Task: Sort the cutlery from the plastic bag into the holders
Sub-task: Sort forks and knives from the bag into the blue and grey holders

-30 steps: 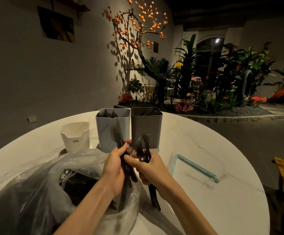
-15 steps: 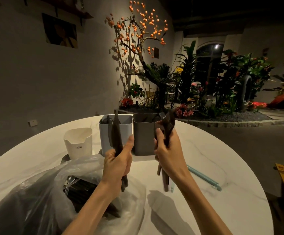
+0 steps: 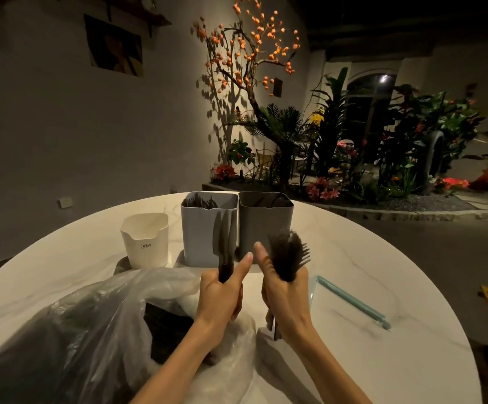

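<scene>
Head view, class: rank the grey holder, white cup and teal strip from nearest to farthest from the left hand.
1. Grey holder, just behind the left hand, slightly right.
2. White cup, back left.
3. Teal strip, far right, past the right hand.

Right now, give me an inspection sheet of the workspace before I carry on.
Surface: round white marble table, dimly lit.
Job's things: plastic bag with dark cutlery, front left; light blue holder and grey holder side by side, both hold dark cutlery; white holder left of them.
Clutter: clear zip bag, right.
Hands: left hand grips dark knives; right hand grips dark forks.
Cables: nothing seen.
Surroundings: grey wall, orange-fruited tree, plants.
</scene>
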Demonstrator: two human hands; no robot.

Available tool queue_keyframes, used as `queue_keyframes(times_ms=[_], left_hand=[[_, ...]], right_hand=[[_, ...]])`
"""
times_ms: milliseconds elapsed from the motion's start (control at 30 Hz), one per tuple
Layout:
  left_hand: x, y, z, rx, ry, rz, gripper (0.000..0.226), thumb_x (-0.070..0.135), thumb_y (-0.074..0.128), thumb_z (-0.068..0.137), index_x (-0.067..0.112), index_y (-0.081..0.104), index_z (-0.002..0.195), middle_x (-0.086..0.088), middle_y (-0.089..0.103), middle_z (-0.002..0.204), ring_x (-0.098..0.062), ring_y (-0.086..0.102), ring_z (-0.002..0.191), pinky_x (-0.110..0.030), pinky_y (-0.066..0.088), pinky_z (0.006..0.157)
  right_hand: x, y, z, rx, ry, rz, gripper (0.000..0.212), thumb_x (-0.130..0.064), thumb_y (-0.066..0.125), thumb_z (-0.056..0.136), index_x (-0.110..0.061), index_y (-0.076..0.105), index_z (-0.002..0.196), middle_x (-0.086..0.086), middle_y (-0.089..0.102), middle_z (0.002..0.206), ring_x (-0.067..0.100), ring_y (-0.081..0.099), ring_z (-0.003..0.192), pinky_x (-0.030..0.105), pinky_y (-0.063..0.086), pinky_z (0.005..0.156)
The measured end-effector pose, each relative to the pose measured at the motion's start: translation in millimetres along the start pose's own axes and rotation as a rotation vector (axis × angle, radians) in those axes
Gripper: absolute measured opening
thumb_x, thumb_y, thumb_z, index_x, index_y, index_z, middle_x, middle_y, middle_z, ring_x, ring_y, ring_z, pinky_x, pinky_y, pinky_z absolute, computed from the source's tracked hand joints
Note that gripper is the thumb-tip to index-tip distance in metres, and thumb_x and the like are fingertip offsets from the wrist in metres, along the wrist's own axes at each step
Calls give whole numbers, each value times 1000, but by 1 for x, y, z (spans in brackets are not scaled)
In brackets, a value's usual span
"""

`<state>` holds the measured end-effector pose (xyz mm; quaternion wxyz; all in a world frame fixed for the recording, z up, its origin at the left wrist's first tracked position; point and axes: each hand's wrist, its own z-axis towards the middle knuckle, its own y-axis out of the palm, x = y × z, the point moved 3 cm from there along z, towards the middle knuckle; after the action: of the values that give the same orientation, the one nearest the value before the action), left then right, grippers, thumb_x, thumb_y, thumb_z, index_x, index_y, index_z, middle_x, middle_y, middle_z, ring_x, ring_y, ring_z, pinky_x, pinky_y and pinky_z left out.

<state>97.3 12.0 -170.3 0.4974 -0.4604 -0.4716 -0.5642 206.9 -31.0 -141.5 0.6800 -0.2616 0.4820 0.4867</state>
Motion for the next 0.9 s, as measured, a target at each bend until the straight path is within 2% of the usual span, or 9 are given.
queue_keyframes(times_ms=[167,233,333,467,567,633,700,800,900], left_hand=[[-1,1,-1,-47,-65,-85,35,26,66,96,8,59,66,-6,48,50,-13,44,41,-25,41,43],[3,1,0,-44,-52,-116,40,38,73,89,14,53,63,-2,44,49,-12,38,40,-24,36,43],[14,4,1,-101,42,-108,58,61,74,77,17,43,55,-4,37,52,-12,33,43,-28,33,50],[9,4,-1,-105,-53,-41,64,72,73,69,17,40,63,-2,41,60,-12,38,53,-33,37,67],[8,4,-1,-133,-87,-29,71,82,72,53,20,41,67,-7,40,75,-15,39,62,-41,34,80],[6,4,-1,-136,-110,-46,72,82,74,51,20,41,66,-5,41,72,-15,39,62,-41,36,77],[3,6,-2,-169,-112,-88,59,68,77,69,20,43,60,-2,40,61,-13,35,55,-33,36,65],[-2,9,-3,-192,-143,-67,51,45,68,90,20,43,53,1,35,47,-11,29,44,-22,27,44],[1,10,-2,-181,-126,-112,55,40,68,92,23,42,47,3,34,44,-10,28,41,-23,25,43]], right_hand=[[-3,-3,3,-62,32,-65,33,-45,73,81,-15,68,69,2,65,55,19,66,52,26,56,58],[-5,-3,2,-82,92,45,34,-41,71,86,-10,68,72,9,62,56,22,60,46,28,54,49],[-14,-5,7,-75,93,118,36,-44,68,85,-21,63,58,5,49,52,13,44,41,22,38,40],[-19,-9,11,-54,62,37,40,-44,75,74,-25,58,44,-6,41,46,8,35,41,20,36,44],[-17,-16,14,-59,91,42,43,-39,79,76,-22,51,48,-5,41,48,8,37,44,22,40,50],[-13,-17,15,-62,86,16,44,-36,74,86,-17,50,54,-5,48,48,7,49,48,22,47,56],[-3,-14,14,-76,147,13,44,-41,66,92,-14,55,60,-3,53,48,11,58,49,22,52,58],[11,-8,9,-86,333,34,50,-52,64,91,-14,48,63,0,41,48,12,40,42,23,39,46],[6,-13,13,-34,315,89,52,-51,63,92,-17,42,59,-2,35,50,8,32,42,21,31,45]])
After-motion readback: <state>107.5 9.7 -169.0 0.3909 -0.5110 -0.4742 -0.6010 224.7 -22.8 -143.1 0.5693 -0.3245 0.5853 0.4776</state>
